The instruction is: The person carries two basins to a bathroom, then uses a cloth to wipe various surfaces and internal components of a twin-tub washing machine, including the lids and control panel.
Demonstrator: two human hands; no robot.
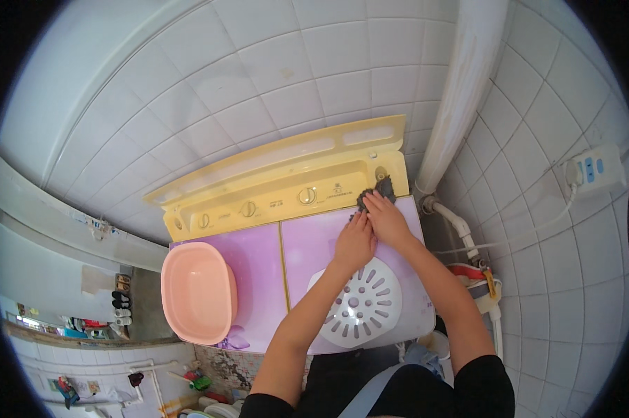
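Observation:
A twin-tub washing machine with a purple lid (259,244) and a yellow control panel (276,203) stands before me. At the panel's right end, my right hand (386,219) presses a dark grey cloth (383,187) against the yellow plastic, its fingers gripping it. My left hand (355,244) is close beside it, fingers bent at the cloth's lower edge on the lid. Beneath my left forearm lies a white slotted plastic disc (370,306), partly hidden. Several round knobs, one of them a white knob (307,196), line the panel.
A pink basin (198,292) sits on the lid's left side. A white pipe (461,97) rises behind the machine's right corner. On the right tiled wall hangs a white power strip (596,174) with a plugged-in cord. Shoes (121,303) stand in a row at far left.

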